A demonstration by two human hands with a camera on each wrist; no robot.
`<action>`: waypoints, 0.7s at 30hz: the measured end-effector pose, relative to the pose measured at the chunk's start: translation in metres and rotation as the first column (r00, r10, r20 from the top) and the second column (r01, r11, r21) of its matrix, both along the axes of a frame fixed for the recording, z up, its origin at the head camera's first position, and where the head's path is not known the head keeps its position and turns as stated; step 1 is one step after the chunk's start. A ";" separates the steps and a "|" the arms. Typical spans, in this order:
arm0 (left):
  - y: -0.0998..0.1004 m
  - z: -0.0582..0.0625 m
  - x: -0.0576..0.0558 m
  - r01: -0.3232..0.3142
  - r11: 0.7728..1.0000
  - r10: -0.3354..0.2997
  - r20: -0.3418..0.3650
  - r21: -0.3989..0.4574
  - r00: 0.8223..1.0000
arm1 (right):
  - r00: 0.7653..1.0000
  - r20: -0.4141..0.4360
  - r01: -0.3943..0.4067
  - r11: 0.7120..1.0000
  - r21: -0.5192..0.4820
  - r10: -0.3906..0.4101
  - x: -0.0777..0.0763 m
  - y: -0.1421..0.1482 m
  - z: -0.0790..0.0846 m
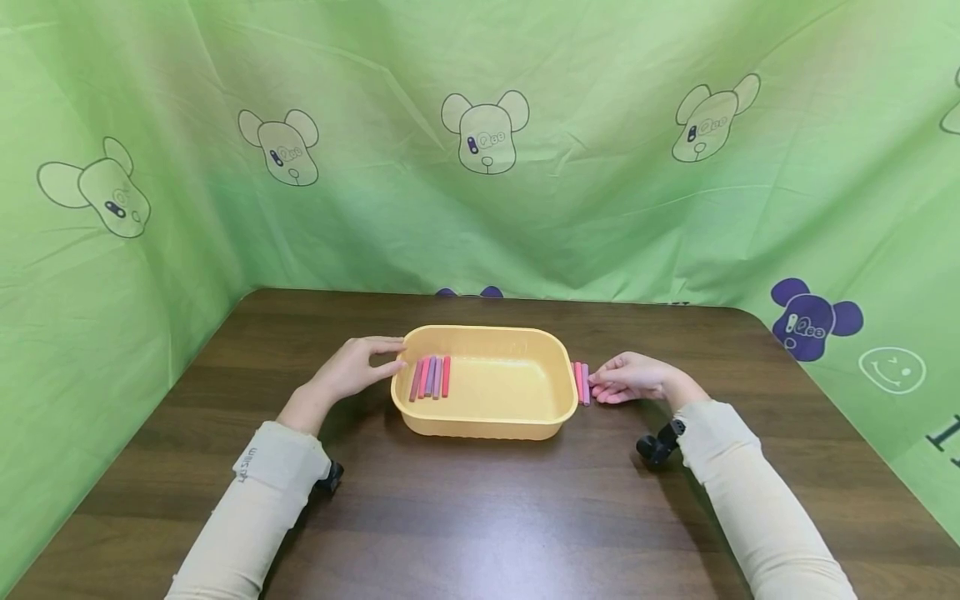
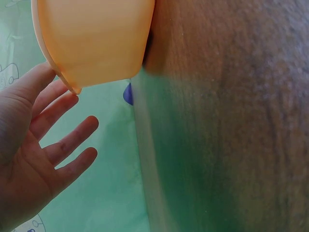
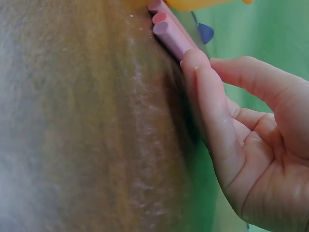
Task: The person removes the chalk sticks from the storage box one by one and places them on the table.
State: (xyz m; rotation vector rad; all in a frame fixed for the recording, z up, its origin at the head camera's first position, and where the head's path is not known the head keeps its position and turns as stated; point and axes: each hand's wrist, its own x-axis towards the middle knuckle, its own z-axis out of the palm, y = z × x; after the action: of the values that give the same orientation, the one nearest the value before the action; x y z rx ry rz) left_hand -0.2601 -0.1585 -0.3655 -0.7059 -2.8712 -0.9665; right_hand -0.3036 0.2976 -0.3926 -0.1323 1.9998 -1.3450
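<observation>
A yellow plastic basin (image 1: 480,428) stands upright on the table. Inside, several short round sticks (image 1: 430,377) in pink, red and purple lie side by side at the left end. My left hand (image 1: 358,367) touches the basin's left rim with thumb and fingertips; the other fingers stay extended in the left wrist view. Just outside the right wall lie a pink stick (image 1: 578,382) and a purple stick (image 3: 169,36), in a row with a third (image 3: 157,6). Thumb and fingertips of my right hand (image 1: 628,378) pinch the purple stick, hiding its far end.
The dark wooden table (image 1: 480,517) extends around the basin. A green cloth (image 1: 375,208) printed with mouse heads hangs behind it and along both sides. Black wrist cameras (image 1: 657,443) sit under both cuffs, close to the tabletop.
</observation>
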 end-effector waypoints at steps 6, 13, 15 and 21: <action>0.000 -0.001 -0.001 0.002 1.000 -0.002 -0.003 -0.002 1.000 | 0.999 -0.046 0.014 1.000 -0.018 -0.015 0.001 -0.001 0.015; -0.001 -0.002 -0.002 -0.001 1.000 0.001 0.001 -0.002 1.000 | 0.991 -0.131 -0.024 0.998 -0.050 0.018 0.001 -0.009 0.040; -0.001 -0.002 -0.002 -0.002 1.000 0.002 0.002 -0.002 1.000 | 0.988 -0.155 -0.032 0.998 -0.045 0.025 0.001 -0.014 0.046; -0.001 -0.003 -0.002 -0.003 1.000 0.003 0.003 -0.014 1.000 | 0.977 -0.206 -0.057 0.998 -0.018 0.052 0.001 -0.033 0.061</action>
State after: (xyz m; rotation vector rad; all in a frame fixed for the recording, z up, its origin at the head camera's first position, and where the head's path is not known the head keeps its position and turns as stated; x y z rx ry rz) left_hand -0.2624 -0.1594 -0.3686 -0.7023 -2.8831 -0.9495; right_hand -0.3021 0.2649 -0.3317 -0.3476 2.1340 -1.3673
